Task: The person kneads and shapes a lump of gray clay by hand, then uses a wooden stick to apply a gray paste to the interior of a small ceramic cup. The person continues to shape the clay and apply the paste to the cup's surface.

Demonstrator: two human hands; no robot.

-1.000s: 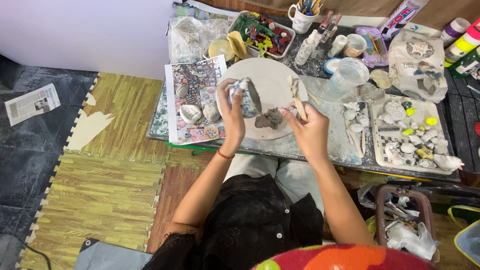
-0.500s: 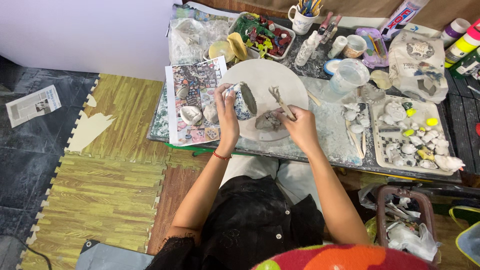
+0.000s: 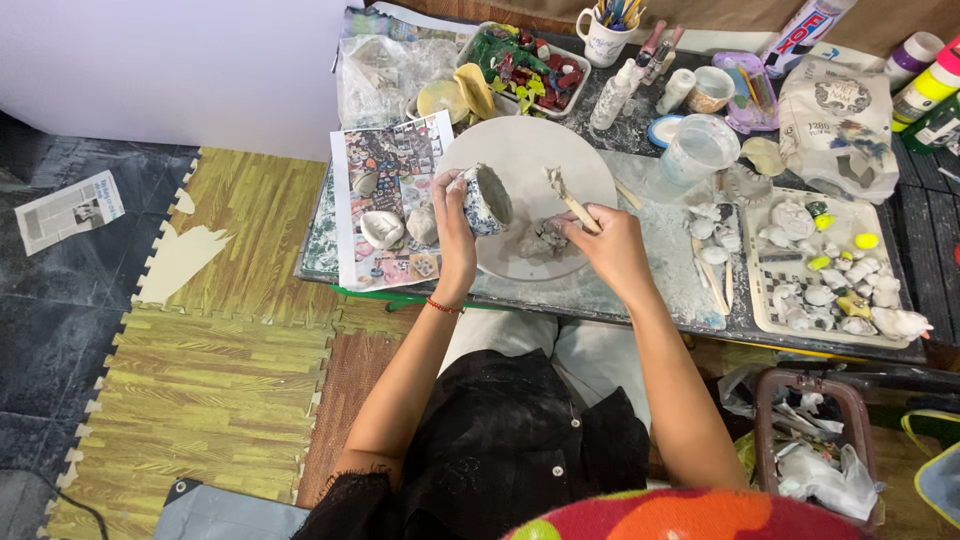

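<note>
Left hand (image 3: 452,215) fingers closed round patterned cup (image 3: 486,198), tilted over round plate (image 3: 528,190). Right hand (image 3: 610,238) fingers pinching clay-tipped stick (image 3: 568,198) above plate's grey clay lump (image 3: 541,241). Best keep cup steady, dab lightly.

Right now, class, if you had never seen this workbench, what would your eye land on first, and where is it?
First, the two hands at the centre: the left hand holds a small blue-patterned cup tilted on its side, and the right hand grips a clay-smeared wooden stick. Both hover over a round pale board carrying a lump of grey clay. To the right, a tray holds small white pieces.
</note>
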